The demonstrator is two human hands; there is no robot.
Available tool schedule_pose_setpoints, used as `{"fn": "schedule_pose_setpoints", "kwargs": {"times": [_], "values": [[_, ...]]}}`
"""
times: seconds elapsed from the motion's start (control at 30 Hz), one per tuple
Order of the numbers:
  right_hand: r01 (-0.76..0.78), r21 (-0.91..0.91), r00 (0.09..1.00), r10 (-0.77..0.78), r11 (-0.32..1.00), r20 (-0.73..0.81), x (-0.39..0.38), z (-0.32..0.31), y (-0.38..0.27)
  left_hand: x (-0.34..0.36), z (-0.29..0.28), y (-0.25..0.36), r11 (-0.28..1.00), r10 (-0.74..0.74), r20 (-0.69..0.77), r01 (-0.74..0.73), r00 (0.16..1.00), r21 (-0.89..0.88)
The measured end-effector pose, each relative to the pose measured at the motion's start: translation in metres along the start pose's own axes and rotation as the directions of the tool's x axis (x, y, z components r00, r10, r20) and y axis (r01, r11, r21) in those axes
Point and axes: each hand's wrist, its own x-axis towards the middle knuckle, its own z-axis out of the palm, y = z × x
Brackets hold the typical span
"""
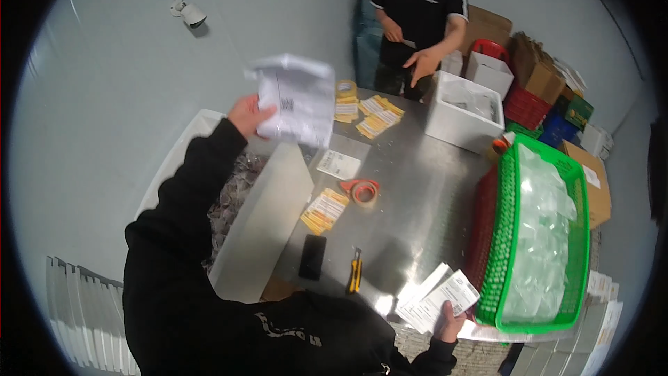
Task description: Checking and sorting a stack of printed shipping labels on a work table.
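Note:
My left hand (248,117) is raised at the upper left, its fingers closed on the edge of a white printed sheet (306,108) with a square code. The sheet is slightly curled and blurred, held above the far end of a white bin (278,202). Clear plastic packs (236,184) fill that bin under my left arm. At the lower right my right hand (451,322) grips several white printed labels (440,301), fanned out over the table's front edge beside a green basket (511,237).
On the metal table (417,195) lie a tape dispenser (363,192), a yellow utility knife (355,271), a black phone (313,257) and yellow-and-white cards (325,210). A white foam box (463,125) stands at the far right. Across the table a person (421,14) stands with one hand extended.

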Motion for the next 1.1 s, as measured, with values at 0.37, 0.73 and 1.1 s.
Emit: {"fn": "schedule_pose_setpoints", "kwargs": {"times": [0.37,0.73,1.1], "values": [[-0.258,-0.262,0.965,0.235,0.93,-0.114,0.069,0.062,0.038,0.273,-0.203,-0.207,0.228,-0.109,-0.418,0.432,0.902,0.873],[-0.295,-0.419,0.955,0.263,0.859,-0.134,0.122,0.1,0.079,0.317,-0.258,-0.364,0.143,-0.372,-0.325,0.399,0.87,0.906],[-0.248,-0.343,0.969,0.236,0.906,-0.078,0.121,0.1,0.087,0.288,-0.245,-0.423,0.027,-0.695,-0.062,0.112,0.716,0.993]]}}
